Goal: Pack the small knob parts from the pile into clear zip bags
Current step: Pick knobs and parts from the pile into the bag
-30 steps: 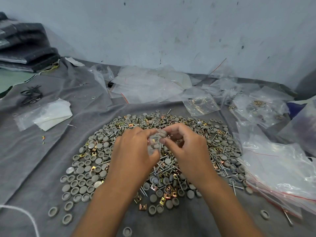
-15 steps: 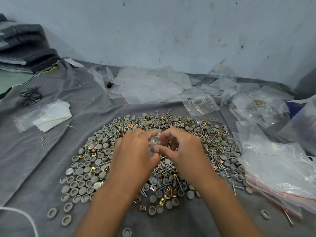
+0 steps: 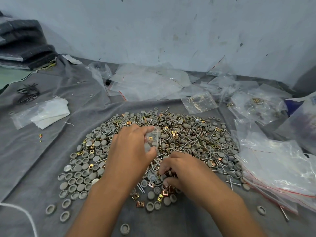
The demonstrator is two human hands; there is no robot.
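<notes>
A person's right hand (image 3: 183, 170) presses curled fingers into the near edge of the pile (image 3: 188, 139) of grey knob parts, screws and brass clips — whether anything is pinched cannot be told. Just beyond and to the left, the left hand (image 3: 131, 149) pinches a small clear zip bag (image 3: 153, 139) between thumb and fingertips, the bag raised over the pile's middle with a few parts inside. Loose knobs ring both wrists on the grey cloth (image 3: 34, 159). Right of the fingers lies a stack of empty zip bags (image 3: 277, 165) — more bags (image 3: 147, 82) sprawl farther off by the wall (image 3: 171, 31).
</notes>
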